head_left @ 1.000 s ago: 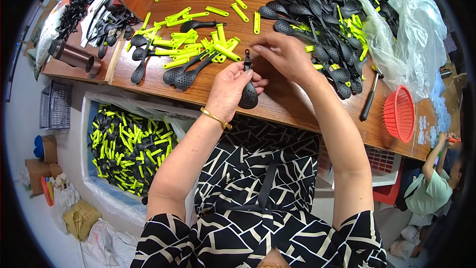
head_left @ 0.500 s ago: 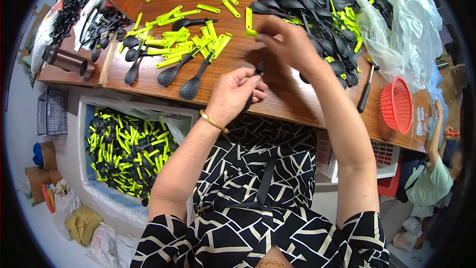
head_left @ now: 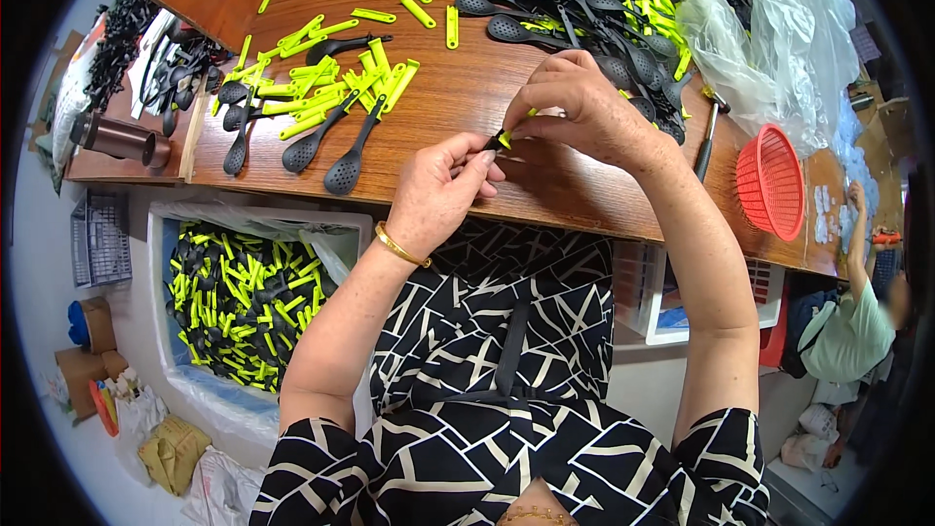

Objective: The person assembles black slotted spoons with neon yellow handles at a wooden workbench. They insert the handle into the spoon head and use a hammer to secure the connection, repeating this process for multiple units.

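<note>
My left hand (head_left: 443, 197) is closed around a black slotted spoon, whose handle tip pokes out between thumb and fingers over the near edge of the wooden table (head_left: 545, 185). My right hand (head_left: 575, 102) pinches a small yellow-green handle piece (head_left: 506, 136) at that tip. Most of the spoon is hidden inside my left fist. A gold bangle sits on my left wrist.
Loose yellow-green handle pieces (head_left: 331, 68) and black slotted spoons (head_left: 341, 161) lie at the table's left; a big pile of spoons (head_left: 584, 0) at the back. A clear plastic bag (head_left: 779, 29) and red basket (head_left: 769, 180) are right. A bin of finished spoons (head_left: 243, 302) stands lower left. Another person (head_left: 857, 312) sits at the right.
The spoon lay with its head showing below my left hand; now it is drawn into my fist and my right hand presses a yellow-green piece onto the handle tip.
</note>
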Motion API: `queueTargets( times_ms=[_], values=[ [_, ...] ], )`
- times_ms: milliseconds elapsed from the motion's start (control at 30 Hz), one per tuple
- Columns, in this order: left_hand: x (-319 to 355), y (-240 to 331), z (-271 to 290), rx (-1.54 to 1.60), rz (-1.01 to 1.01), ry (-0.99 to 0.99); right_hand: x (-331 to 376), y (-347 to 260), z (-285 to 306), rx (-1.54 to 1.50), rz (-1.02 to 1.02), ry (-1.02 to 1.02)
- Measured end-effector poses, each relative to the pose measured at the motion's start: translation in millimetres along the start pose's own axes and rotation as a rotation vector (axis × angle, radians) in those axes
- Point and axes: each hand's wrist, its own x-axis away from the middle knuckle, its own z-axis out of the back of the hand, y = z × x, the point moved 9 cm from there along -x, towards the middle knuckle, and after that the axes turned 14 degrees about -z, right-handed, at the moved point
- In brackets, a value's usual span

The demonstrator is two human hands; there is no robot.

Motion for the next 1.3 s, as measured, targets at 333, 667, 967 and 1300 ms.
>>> queueTargets(
  times_ms=[333, 667, 967, 1300],
  values=[
    [21, 49, -12, -0.617, -0.408, -0.076, 37, -16, -13, 0.235, 0.133, 0.275],
    [94, -44, -21, 0.43, 0.381, -0.016, 70, -44, -60, 0.225, 0.28, 0.136],
    [88, -37, -31, 0.418, 0.36, 0.097, 23, 60, 11, 0.409, -0.206, 0.288],
    [89, -39, -31, 0.451, 0.376, 0.103, 74, 147, 41, 0.275, -0.292, 0.541]
  ],
)
